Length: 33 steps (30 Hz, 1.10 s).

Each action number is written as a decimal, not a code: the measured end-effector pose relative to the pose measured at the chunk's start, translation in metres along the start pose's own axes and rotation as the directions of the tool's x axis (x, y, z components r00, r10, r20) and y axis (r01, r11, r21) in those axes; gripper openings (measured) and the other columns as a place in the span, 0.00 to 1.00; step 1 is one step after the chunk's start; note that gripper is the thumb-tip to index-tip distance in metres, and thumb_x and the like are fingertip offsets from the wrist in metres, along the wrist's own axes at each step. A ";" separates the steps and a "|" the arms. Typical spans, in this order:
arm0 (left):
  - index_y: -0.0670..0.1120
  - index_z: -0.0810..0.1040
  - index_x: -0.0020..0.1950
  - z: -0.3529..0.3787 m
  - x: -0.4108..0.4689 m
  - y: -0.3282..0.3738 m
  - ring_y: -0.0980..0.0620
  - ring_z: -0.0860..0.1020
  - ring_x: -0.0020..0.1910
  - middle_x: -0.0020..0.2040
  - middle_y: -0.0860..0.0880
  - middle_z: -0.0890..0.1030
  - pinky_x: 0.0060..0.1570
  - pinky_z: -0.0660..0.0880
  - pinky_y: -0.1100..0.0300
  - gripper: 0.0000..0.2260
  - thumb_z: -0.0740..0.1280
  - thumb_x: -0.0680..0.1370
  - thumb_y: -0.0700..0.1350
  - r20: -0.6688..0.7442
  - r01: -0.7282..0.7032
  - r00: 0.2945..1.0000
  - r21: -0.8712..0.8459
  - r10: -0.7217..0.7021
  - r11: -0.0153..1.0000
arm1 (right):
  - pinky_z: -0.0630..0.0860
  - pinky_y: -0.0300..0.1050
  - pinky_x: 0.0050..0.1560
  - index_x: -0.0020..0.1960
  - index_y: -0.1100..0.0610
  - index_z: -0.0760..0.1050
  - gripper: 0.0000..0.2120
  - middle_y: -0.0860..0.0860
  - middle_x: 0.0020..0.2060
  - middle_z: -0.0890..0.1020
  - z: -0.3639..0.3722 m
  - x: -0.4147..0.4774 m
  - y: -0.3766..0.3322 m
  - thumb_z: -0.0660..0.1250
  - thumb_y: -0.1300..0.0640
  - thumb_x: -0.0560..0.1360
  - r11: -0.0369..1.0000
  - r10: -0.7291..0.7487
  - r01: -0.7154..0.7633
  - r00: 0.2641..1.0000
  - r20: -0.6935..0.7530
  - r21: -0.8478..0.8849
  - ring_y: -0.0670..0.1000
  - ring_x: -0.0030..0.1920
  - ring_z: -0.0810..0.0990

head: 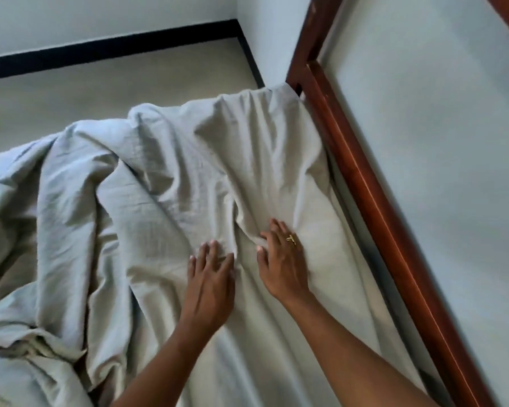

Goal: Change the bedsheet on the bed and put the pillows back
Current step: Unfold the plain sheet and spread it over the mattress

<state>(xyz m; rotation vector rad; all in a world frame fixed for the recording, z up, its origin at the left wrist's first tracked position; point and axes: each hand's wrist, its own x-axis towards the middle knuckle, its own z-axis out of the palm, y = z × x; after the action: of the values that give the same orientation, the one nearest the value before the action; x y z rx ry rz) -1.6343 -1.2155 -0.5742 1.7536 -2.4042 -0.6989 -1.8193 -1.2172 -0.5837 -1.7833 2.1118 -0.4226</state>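
Note:
A pale grey-white bedsheet (165, 183) lies rumpled over the bed, smoother near the wooden bed frame and bunched into deep folds at the left. My left hand (210, 277) rests flat on the sheet, fingers spread. My right hand (282, 259), with a gold ring, lies flat just to its right, fingertips against a raised fold. Neither hand grips the cloth. No pillows are in view.
A dark red-brown wooden bed frame (373, 195) runs diagonally along the bed's right edge, against a pale wall (441, 113). Beyond the bed is beige floor (100, 80) with a black skirting strip (106, 51) along the far wall.

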 end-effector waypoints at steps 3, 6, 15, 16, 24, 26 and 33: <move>0.46 0.72 0.75 0.014 -0.051 0.022 0.35 0.59 0.79 0.79 0.36 0.62 0.73 0.65 0.35 0.25 0.68 0.78 0.43 0.127 -0.059 0.990 0.026 0.055 0.998 | 0.64 0.55 0.77 0.67 0.55 0.74 0.16 0.54 0.77 0.69 -0.010 -0.050 0.014 0.61 0.53 0.81 0.999 0.044 -0.044 0.999 0.029 -0.016 0.53 0.79 0.62; 0.46 0.74 0.73 0.022 -0.085 0.039 0.32 0.60 0.78 0.78 0.34 0.62 0.69 0.68 0.34 0.26 0.68 0.74 0.40 0.212 -0.121 0.971 0.054 0.107 0.991 | 0.70 0.51 0.72 0.65 0.55 0.76 0.14 0.53 0.71 0.76 -0.028 -0.100 0.032 0.61 0.55 0.81 0.996 0.079 -0.078 0.997 -0.018 0.047 0.52 0.74 0.71; 0.47 0.78 0.69 0.028 -0.125 0.080 0.32 0.71 0.71 0.73 0.36 0.72 0.55 0.80 0.40 0.24 0.71 0.73 0.40 0.377 -0.319 0.886 0.075 0.269 0.945 | 0.78 0.53 0.54 0.72 0.54 0.68 0.29 0.59 0.69 0.72 -0.081 -0.241 0.106 0.74 0.58 0.73 0.641 0.759 -0.766 0.642 -0.106 -0.045 0.60 0.63 0.77; 0.47 0.77 0.70 0.028 -0.129 0.086 0.33 0.69 0.73 0.74 0.37 0.70 0.56 0.80 0.40 0.23 0.70 0.74 0.41 0.403 -0.329 0.874 0.074 0.273 0.942 | 0.78 0.50 0.51 0.72 0.53 0.68 0.30 0.58 0.68 0.71 -0.080 -0.250 0.107 0.75 0.54 0.74 0.652 0.752 -0.753 0.657 -0.054 -0.086 0.59 0.62 0.77; 0.49 0.72 0.74 0.043 -0.160 0.128 0.42 0.65 0.76 0.77 0.42 0.69 0.62 0.78 0.45 0.23 0.66 0.78 0.41 0.436 -0.399 0.820 -0.028 0.371 0.916 | 0.71 0.49 0.49 0.55 0.68 0.80 0.13 0.66 0.53 0.83 -0.101 -0.312 0.139 0.65 0.57 0.82 0.216 0.955 -0.760 0.034 -0.294 0.613 0.66 0.54 0.81; 0.48 0.68 0.77 0.045 -0.166 0.140 0.41 0.62 0.79 0.79 0.41 0.64 0.65 0.76 0.47 0.26 0.66 0.79 0.42 0.433 -0.433 0.810 -0.013 0.395 0.901 | 0.73 0.49 0.51 0.57 0.67 0.79 0.11 0.66 0.54 0.83 -0.100 -0.315 0.140 0.64 0.60 0.81 0.198 0.953 -0.684 -0.033 -0.302 0.702 0.66 0.54 0.82; 0.43 0.72 0.74 0.061 -0.195 0.174 0.37 0.66 0.76 0.76 0.37 0.68 0.63 0.77 0.42 0.23 0.67 0.78 0.38 0.403 -0.540 0.766 -0.018 0.500 0.841 | 0.74 0.39 0.53 0.59 0.64 0.81 0.13 0.55 0.54 0.84 -0.084 -0.382 0.138 0.64 0.70 0.77 0.426 0.886 -0.592 0.118 -0.449 0.684 0.49 0.52 0.81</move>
<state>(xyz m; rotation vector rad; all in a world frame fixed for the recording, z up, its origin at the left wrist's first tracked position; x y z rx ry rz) -1.7416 -0.9752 -0.5196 0.9175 -3.0396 -0.9239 -1.9208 -0.8171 -0.5430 0.0427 2.8719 -1.3213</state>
